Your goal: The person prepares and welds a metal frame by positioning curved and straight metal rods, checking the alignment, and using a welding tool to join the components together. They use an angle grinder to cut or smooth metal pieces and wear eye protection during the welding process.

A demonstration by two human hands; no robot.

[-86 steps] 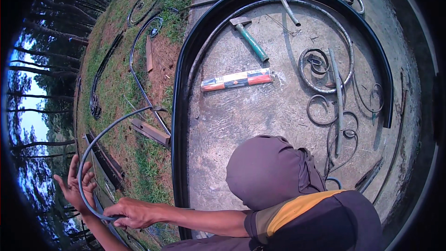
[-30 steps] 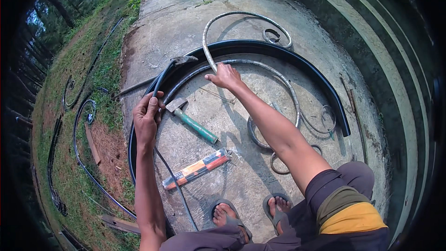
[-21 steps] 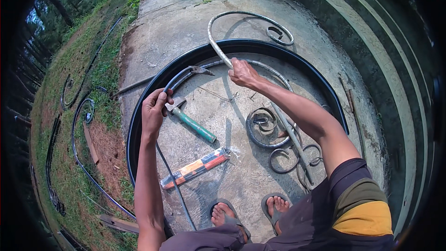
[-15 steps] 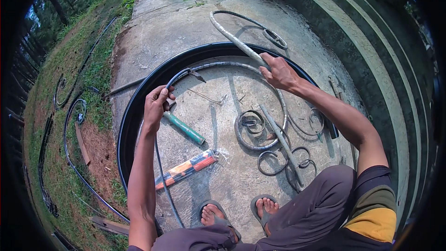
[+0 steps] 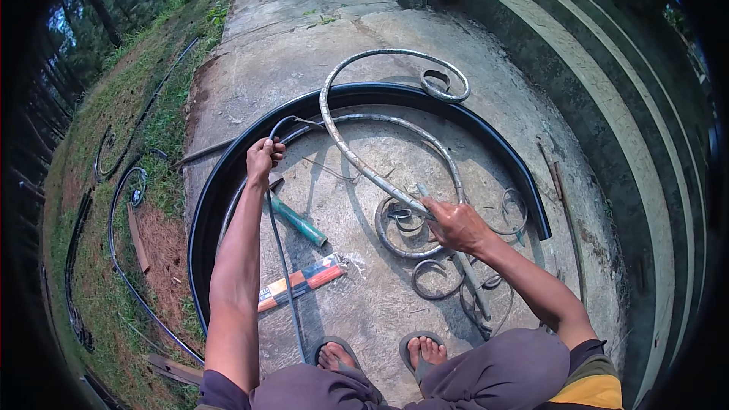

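Note:
My right hand (image 5: 454,225) is wrapped round a long, mottled grey flexible strip (image 5: 357,161). From that hand the strip rises to the left and loops over, with its curled far end (image 5: 439,86) lying beyond the big black curved pipe (image 5: 364,93). My left hand (image 5: 264,158) pinches a thin dark strip (image 5: 275,235), which hangs down toward my left foot; its upper end bends over toward the grey strip. Just below the left hand lies a hammer with a green handle (image 5: 301,220).
An orange and blue plastic packet (image 5: 307,281) lies in front of my feet. Several curled strips (image 5: 440,277) and a grey rod (image 5: 472,287) rest on the concrete (image 5: 304,53). Concrete steps (image 5: 562,61) rise on the right; grass (image 5: 163,133) with more black strips borders the left.
My right hand has come down and nearer to me, drawing the grey strip along and swinging its loop lower. My left hand keeps hold of the dark strip and has shifted slightly right.

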